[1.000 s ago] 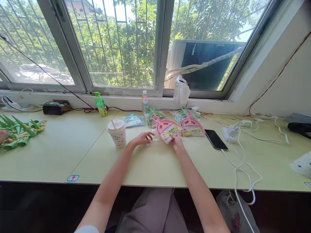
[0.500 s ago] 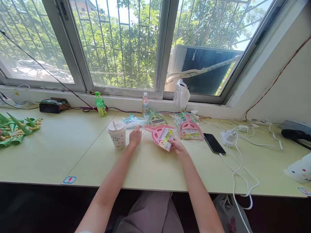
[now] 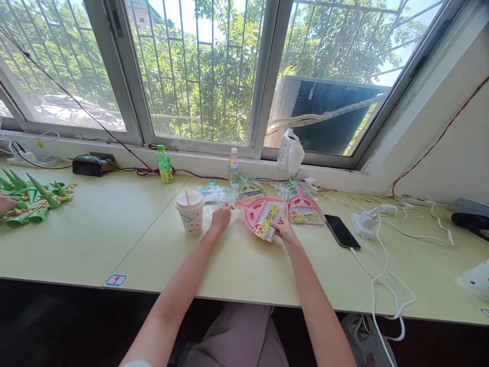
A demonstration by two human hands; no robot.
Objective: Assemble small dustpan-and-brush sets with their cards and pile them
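Observation:
My right hand point(image 3: 286, 232) grips the lower right edge of a pink mini dustpan and brush set point(image 3: 260, 216), thumb over its yellow printed card. The set is tilted above the table, its handle pointing left. Just left of that handle is my left hand point(image 3: 220, 219), fingers partly bent and slightly apart, with nothing visible in them. A white lidded cup with a straw point(image 3: 190, 216) stands beside my left hand. Behind are a green dustpan set point(image 3: 249, 187) and a blue one point(image 3: 212, 188) in clear wrapping. Another pink dustpan set point(image 3: 304, 209) lies to the right on a wrapped pile.
A black phone point(image 3: 343, 232) with a white cable lies right, near a white power adapter point(image 3: 364, 224). A green bottle point(image 3: 165, 165) and a clear bottle point(image 3: 233, 165) stand at the back. Another person's hand point(image 3: 5, 203) is by green cone-shaped pieces point(image 3: 42, 196) far left.
My left hand has come closer to the handle of the pink dustpan set. The right hand still holds the set. The whole view has shifted slightly.

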